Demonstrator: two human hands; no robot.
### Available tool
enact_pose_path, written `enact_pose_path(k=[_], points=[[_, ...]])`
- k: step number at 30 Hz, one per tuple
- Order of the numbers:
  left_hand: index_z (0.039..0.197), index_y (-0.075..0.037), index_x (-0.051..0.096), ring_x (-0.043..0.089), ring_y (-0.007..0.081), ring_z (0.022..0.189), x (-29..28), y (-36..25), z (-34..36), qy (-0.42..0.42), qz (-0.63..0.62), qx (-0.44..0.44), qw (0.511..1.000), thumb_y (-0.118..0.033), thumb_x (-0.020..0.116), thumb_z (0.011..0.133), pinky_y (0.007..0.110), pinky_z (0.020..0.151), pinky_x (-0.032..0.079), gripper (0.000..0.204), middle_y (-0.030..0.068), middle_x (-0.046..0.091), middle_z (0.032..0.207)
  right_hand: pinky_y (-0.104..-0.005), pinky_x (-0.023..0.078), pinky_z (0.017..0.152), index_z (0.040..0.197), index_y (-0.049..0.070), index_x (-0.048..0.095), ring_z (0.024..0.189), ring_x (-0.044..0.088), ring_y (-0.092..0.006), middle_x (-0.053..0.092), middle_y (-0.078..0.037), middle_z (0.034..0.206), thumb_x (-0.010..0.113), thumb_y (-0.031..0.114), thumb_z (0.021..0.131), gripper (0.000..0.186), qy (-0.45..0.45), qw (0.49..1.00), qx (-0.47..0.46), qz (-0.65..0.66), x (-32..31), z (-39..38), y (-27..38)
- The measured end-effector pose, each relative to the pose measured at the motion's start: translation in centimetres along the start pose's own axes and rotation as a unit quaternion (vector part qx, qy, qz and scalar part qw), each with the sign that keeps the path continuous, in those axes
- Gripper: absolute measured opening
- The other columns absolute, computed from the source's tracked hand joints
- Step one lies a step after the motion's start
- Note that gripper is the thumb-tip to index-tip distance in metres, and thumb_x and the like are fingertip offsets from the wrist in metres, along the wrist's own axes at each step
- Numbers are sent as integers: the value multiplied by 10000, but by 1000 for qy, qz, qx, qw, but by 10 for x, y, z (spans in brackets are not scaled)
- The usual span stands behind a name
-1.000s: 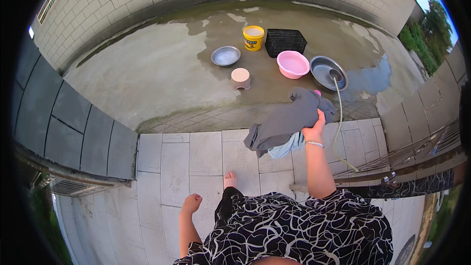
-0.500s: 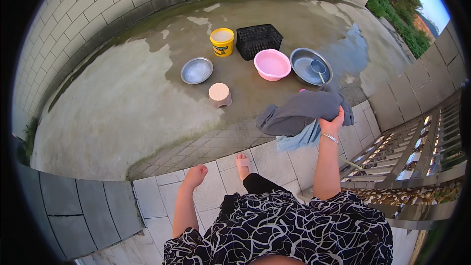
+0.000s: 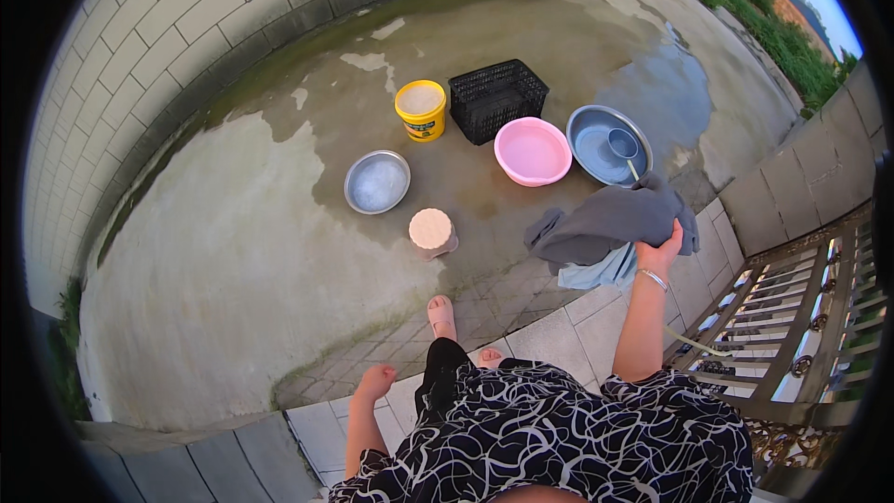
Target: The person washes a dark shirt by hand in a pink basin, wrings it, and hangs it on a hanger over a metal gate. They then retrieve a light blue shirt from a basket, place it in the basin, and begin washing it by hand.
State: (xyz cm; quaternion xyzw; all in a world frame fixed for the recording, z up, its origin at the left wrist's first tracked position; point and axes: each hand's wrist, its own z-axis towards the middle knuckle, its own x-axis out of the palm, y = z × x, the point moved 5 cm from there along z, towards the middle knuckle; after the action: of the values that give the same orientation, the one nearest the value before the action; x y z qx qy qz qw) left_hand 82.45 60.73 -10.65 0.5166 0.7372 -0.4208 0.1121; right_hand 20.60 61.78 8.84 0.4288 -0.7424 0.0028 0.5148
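My right hand (image 3: 659,250), with a bangle at the wrist, grips a bundle of clothes held out over the paving. A dark grey garment (image 3: 601,222) makes up most of the bundle, and a light blue cloth (image 3: 603,270) hangs beneath it. The bundle's exact kinds of clothing cannot be made out. My left hand (image 3: 376,382) hangs low by my side, its fingers curled, with nothing visible in it. Beyond the bundle are a pink basin (image 3: 533,151) and a large grey metal basin (image 3: 594,166) that holds a dipper (image 3: 623,142).
Farther off stand a black plastic basket (image 3: 498,101) and a yellow bucket (image 3: 421,112). A metal basin with whitish contents (image 3: 377,183) and a small stool (image 3: 432,231) are ahead on the wet concrete. A metal railing gate (image 3: 792,317) borders the right side.
I have stepped forward from the pale tiles, one sandalled foot now on the darker paving. The basins and stool appear nearer. The clothes stay in my right hand.
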Motion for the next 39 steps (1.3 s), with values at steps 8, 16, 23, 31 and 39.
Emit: enact_pose_path(k=[8,16,23,31,39], points=[[843,-46,606,581,325,794,-139,-71,154,-18,104,52,993,-259,510,774,393,701,457,244,167,614,823,-476,365,894,1035,118,553,1030,501,-271,555,-52,1098,496,316,778,330,-38,997,-66,33,35,47,-36],[898,-32,598,585,317,811,-182,-177,293,53,74,124,988,-267,505,799,381,722,459,271,175,611,851,-456,365,901,1034,115,548,1011,508,-268,554,-53,1096,497,301,780,320,-77,992,-85,49,50,115,-61],[885,-7,592,577,155,601,-175,-191,383,95,101,103,985,-228,513,799,285,574,471,250,86,602,706,-459,367,909,1026,99,555,1028,500,-268,558,-68,1090,514,289,769,322,-99,992,-66,49,85,194,-83],[889,-24,603,582,254,739,-196,-254,431,117,119,84,982,-241,515,780,342,678,461,258,143,610,795,-443,377,910,1012,83,559,1007,515,-263,565,-72,1078,533,275,766,314,-121,988,-84,38,110,245,-77],[915,-31,607,589,285,803,-194,-293,481,197,135,86,967,-282,527,787,358,722,457,292,166,616,832,-407,408,886,1007,65,557,977,533,-258,570,-79,1065,546,254,763,309,-127,986,-86,61,118,260,-93]])
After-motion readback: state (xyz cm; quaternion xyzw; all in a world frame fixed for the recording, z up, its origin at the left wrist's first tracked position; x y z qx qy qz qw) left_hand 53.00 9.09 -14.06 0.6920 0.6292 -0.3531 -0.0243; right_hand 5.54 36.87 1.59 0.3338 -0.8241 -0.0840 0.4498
